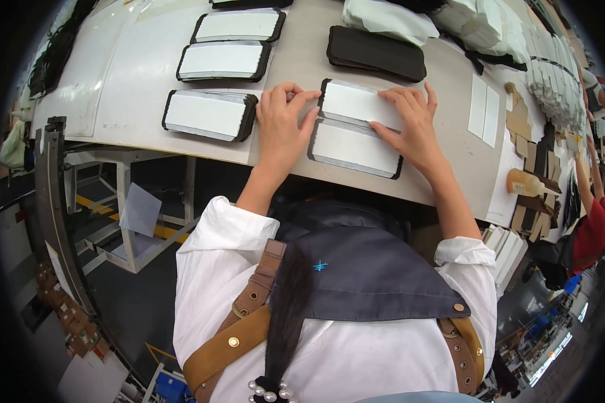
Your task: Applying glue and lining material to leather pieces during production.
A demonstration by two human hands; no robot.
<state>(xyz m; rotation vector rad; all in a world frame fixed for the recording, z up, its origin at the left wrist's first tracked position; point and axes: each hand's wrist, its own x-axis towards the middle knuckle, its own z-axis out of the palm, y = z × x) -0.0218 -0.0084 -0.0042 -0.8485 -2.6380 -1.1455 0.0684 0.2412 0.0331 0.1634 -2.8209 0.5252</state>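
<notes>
In front of me on the table lie two white rectangular panels with dark borders, the farther white panel point(353, 104) and the nearer white panel point(356, 149). My right hand point(413, 127) spans the right part of the farther panel, index finger at its far edge and thumb at its near edge. My left hand point(280, 124) is at that panel's left end, with thumb and index finger apart beside its dark border; the other fingers are partly curled. A stack of black rounded pieces point(376, 54) lies just beyond the panels.
To the left sit several black-edged stacks topped with white panels, the nearest stack point(205, 115) close to the table's front edge. White cloth point(390, 23) lies at the back. On the right are white strips point(482, 111) and a yellowish bottle point(524, 181). Another person's red sleeve point(590, 238) appears far right.
</notes>
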